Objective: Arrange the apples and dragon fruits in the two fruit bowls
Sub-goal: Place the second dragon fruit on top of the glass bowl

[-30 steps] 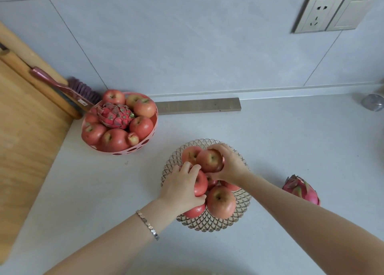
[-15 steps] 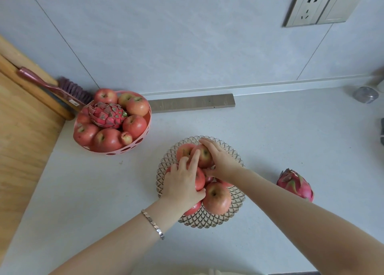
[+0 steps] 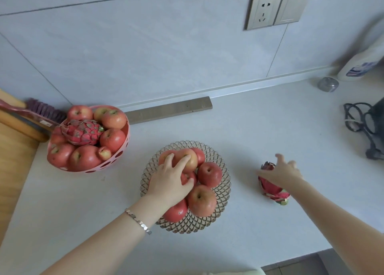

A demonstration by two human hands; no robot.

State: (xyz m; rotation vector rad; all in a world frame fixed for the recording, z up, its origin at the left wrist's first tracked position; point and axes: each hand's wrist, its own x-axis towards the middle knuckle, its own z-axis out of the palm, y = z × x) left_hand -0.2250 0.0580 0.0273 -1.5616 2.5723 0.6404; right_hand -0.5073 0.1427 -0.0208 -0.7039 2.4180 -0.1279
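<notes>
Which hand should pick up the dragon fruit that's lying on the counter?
Probably the right. The right hand is spread open directly over the dragon fruit, on its own side. The left hand rests on the apples in the lattice bowl, farther away.

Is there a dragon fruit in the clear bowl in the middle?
No, the clear bowl shows only apples; one dragon fruit lies on the counter beside it, under the right hand.
</notes>
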